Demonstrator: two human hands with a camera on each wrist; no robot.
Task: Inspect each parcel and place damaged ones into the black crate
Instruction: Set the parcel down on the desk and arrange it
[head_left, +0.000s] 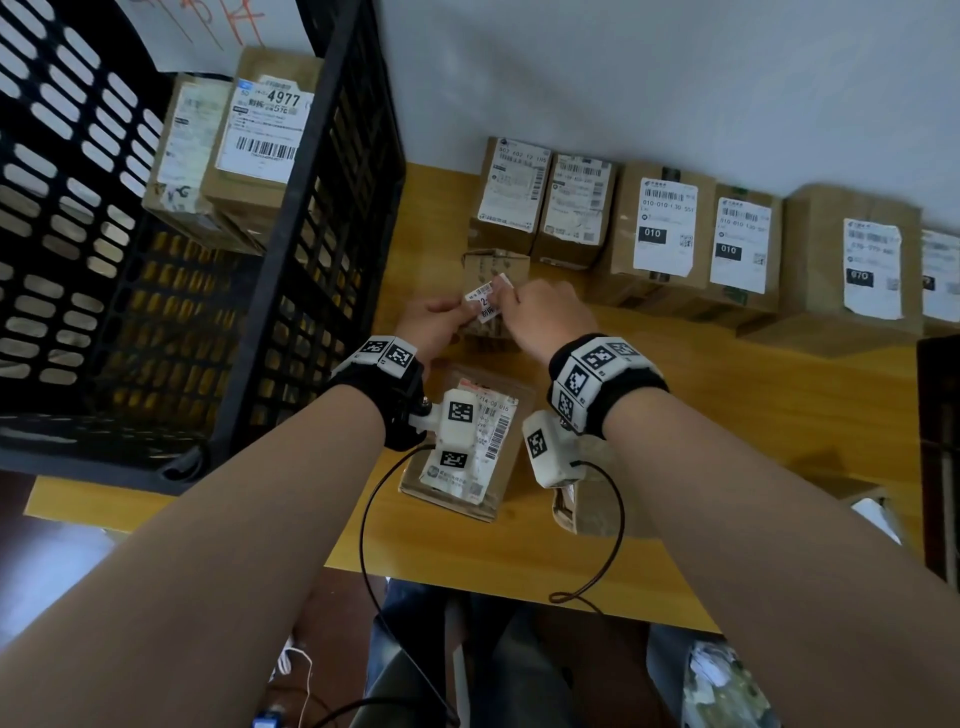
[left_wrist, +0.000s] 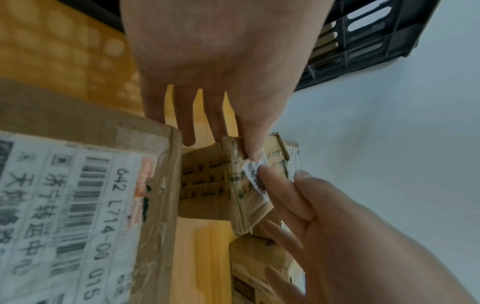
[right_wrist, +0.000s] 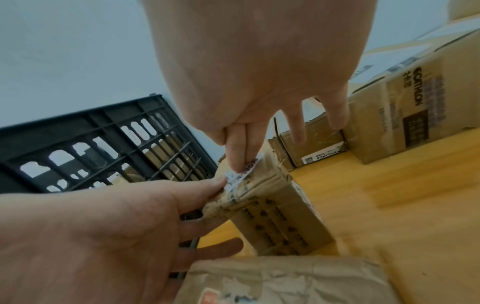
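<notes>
Both forearms reach out over the worktop (head_left: 701, 415), wrists banded with marker tags. Between the hands stands a small taped parcel (head_left: 491, 291); the left hand (head_left: 434, 325) and right hand (head_left: 545, 317) each pinch its loose white label (head_left: 485, 301) with thumb and forefinger. Left of the left hand sits the black crate (head_left: 322, 208), holding two parcels. Beyond the right hand, boxes line the wall.
</notes>
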